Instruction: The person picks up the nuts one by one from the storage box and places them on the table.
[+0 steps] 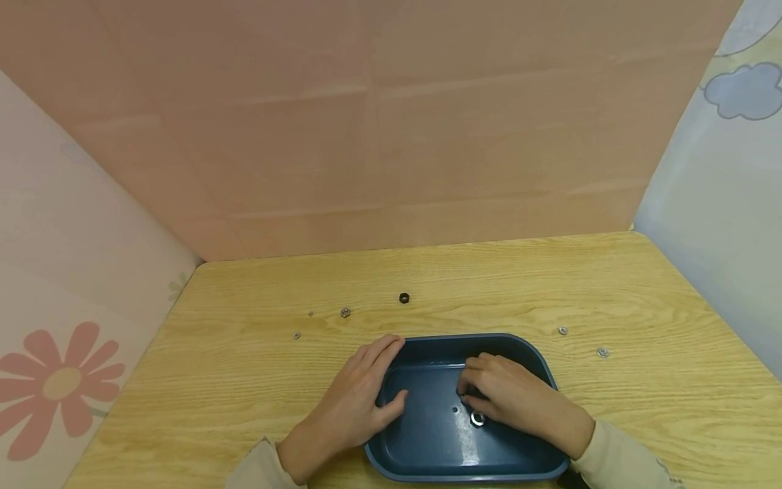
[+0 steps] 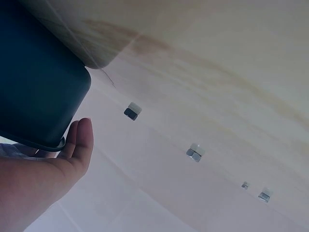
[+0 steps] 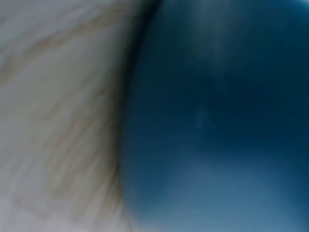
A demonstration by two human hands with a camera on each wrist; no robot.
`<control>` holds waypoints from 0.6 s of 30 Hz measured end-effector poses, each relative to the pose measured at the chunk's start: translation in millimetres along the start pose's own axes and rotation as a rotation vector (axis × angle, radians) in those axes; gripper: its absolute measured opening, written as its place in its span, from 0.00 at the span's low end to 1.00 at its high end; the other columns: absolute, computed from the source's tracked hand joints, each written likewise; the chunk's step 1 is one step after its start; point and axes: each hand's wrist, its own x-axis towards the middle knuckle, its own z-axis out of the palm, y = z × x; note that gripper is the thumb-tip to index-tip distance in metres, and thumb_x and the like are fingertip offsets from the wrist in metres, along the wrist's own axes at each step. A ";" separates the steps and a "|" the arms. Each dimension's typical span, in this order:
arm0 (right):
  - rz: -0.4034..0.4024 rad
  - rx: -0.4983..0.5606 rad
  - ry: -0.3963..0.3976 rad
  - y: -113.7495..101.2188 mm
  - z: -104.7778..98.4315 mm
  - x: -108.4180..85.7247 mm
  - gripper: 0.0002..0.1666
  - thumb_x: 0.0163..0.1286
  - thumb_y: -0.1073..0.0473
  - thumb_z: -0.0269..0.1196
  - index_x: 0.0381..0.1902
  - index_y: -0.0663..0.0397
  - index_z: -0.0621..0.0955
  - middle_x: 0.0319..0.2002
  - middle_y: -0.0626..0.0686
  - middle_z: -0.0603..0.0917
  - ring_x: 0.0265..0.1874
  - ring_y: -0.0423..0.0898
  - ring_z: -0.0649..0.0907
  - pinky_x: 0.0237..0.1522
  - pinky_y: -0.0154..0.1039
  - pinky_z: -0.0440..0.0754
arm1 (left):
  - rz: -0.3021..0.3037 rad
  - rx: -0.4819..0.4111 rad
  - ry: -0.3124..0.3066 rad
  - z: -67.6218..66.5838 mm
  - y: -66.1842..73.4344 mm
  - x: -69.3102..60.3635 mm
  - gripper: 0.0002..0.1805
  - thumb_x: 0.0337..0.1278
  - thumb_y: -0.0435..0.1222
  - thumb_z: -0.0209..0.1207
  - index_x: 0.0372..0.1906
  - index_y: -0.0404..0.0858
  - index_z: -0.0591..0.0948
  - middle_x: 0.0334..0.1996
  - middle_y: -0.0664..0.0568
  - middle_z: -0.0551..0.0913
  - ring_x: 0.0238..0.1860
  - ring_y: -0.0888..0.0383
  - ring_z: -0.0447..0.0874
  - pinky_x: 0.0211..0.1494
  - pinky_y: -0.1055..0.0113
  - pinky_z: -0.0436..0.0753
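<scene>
My left hand (image 1: 360,394) rests on the left rim of a dark blue tray (image 1: 427,455), fingers fairly straight at the far left corner and thumb over the inside. The left wrist view shows this hand (image 2: 53,174) beside the tray corner (image 2: 72,96). Inside the tray, my right hand (image 1: 504,394) has curled fingers, thumb and forefinger pinching a small shiny metal piece (image 1: 462,396), mostly hidden. Just below it lie a larger silver nut (image 1: 478,418) and a tiny dark piece (image 1: 455,409). The right wrist view holds only the blurred tray wall (image 3: 207,121).
Beyond the tray, a black nut (image 1: 404,297), a silver nut (image 1: 345,312) and two tiny metal pieces lie on the wooden table (image 1: 201,380). Two more silver nuts, one here (image 1: 563,331), lie to the right. Upright panels border the table's back and sides.
</scene>
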 end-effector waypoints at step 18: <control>0.045 0.058 0.061 -1.1 -0.9 -0.9 0.06 0.52 0.64 0.67 0.23 0.46 0.82 0.21 0.37 0.78 0.21 0.28 0.69 0.24 0.25 0.70 | -0.004 -0.013 0.005 0.0 0.1 0.1 0.39 0.60 0.50 0.62 0.74 0.44 0.64 0.72 0.52 0.66 0.68 0.55 0.68 0.68 0.53 0.73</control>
